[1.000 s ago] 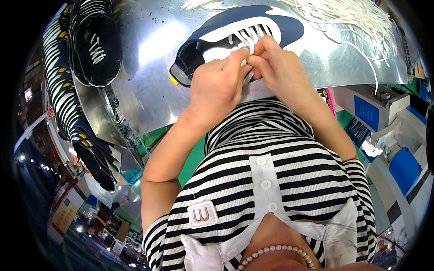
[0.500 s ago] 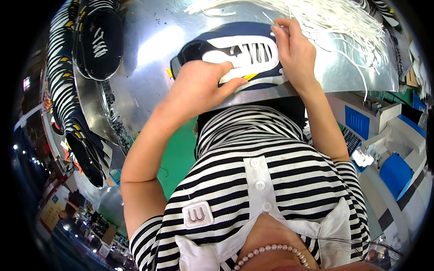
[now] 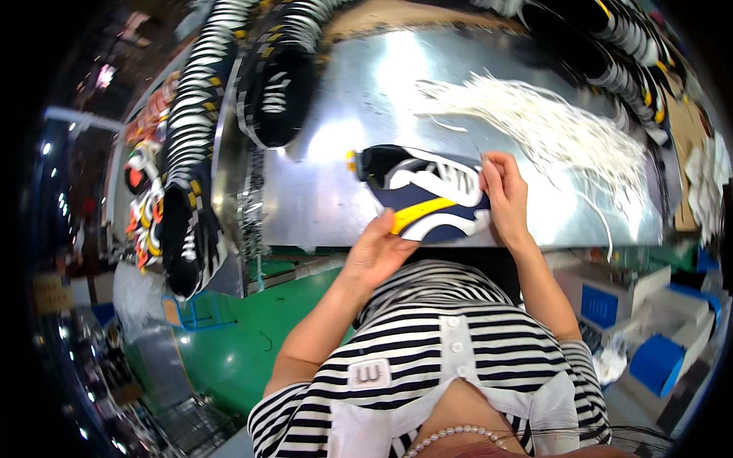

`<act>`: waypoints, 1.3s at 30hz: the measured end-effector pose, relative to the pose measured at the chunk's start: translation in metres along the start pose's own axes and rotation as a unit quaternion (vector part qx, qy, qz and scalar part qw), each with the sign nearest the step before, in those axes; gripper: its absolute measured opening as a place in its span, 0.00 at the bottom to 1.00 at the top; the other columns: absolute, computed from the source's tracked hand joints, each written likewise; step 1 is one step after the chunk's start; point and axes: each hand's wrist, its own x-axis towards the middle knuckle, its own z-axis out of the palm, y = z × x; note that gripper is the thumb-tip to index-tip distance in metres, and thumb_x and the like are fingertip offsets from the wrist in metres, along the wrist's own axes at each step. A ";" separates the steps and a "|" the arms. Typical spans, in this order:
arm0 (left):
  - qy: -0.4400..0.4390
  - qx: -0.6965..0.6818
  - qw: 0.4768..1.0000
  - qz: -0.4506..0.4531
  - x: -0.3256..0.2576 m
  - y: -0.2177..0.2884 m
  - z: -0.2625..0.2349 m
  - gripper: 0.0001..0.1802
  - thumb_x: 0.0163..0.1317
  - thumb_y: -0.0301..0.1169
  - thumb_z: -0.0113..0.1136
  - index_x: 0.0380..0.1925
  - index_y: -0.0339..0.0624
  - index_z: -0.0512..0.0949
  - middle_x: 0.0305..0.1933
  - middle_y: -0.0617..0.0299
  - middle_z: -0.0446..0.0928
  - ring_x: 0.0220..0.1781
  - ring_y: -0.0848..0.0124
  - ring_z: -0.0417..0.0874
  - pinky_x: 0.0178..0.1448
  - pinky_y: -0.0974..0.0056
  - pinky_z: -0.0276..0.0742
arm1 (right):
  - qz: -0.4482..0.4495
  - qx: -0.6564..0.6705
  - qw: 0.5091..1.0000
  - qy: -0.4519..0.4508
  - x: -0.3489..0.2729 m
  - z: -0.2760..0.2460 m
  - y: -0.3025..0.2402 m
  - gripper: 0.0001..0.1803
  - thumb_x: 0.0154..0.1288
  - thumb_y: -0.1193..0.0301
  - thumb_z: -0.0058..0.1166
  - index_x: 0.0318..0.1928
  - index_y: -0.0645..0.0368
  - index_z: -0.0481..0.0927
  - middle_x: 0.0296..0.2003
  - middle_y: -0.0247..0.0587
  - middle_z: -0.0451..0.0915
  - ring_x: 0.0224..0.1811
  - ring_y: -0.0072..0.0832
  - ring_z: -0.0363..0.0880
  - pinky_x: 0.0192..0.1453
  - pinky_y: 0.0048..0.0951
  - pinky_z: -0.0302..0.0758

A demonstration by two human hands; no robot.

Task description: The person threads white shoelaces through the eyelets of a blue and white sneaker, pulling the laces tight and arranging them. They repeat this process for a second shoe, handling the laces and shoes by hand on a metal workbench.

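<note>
A navy and white lace-up shoe upper with a yellow side stripe is tilted over the near part of the metal table, its opening to the left and its toe to the right. My left hand grips its near side edge, thumb on top beside the yellow stripe. White lacing crosses its front. At the toe end is my right hand, fingers pinched round a thin pointed metal tool; most of the tool is hidden in the fingers.
Loose white laces lie spread across the metal table. Nested rows of similar uppers stand on the left, with more uppers at the far right. A grey and blue machine stands at the lower right.
The upper has tipped so that its near side with the yellow stripe shows more. My left hand has moved from over its opening to its near edge. The whole view has shifted.
</note>
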 end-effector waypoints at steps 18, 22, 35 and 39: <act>0.317 0.872 0.118 0.355 0.244 0.324 -0.078 0.24 0.68 0.41 0.56 0.50 0.27 0.70 0.45 0.35 0.76 0.43 0.43 0.81 0.48 0.47 0.77 | 0.157 0.127 0.978 -0.060 0.006 -0.047 -0.017 0.08 0.75 0.69 0.48 0.48 0.59 0.73 0.27 0.30 0.74 0.24 0.14 0.66 0.28 0.16 0.64; 0.286 0.875 0.224 0.319 0.242 0.246 -0.029 0.41 0.60 0.36 0.66 0.64 0.22 0.58 0.62 0.31 0.66 0.62 0.39 0.70 0.67 0.49 0.66 | 0.119 0.119 0.985 0.024 0.030 -0.115 -0.026 0.07 0.76 0.69 0.47 0.48 0.58 0.71 0.29 0.32 0.76 0.24 0.13 0.66 0.28 0.15 0.63; -0.251 0.698 0.623 0.251 0.345 -0.018 0.227 0.43 0.57 0.37 0.71 0.67 0.29 0.62 0.69 0.45 0.65 0.70 0.57 0.67 0.70 0.57 0.67 | -0.029 -0.327 0.777 0.537 0.311 -0.477 -0.031 0.38 0.51 0.47 0.67 0.55 0.61 0.75 0.51 0.47 0.81 0.53 0.35 0.79 0.56 0.32 0.73; -0.242 0.673 0.667 0.207 0.443 -0.068 0.305 0.44 0.55 0.46 0.72 0.64 0.27 0.66 0.64 0.46 0.71 0.63 0.61 0.74 0.65 0.61 0.69 | 0.070 -0.208 0.833 0.508 0.335 -0.551 0.004 0.44 0.49 0.40 0.66 0.60 0.56 0.74 0.50 0.41 0.81 0.50 0.34 0.80 0.51 0.33 0.74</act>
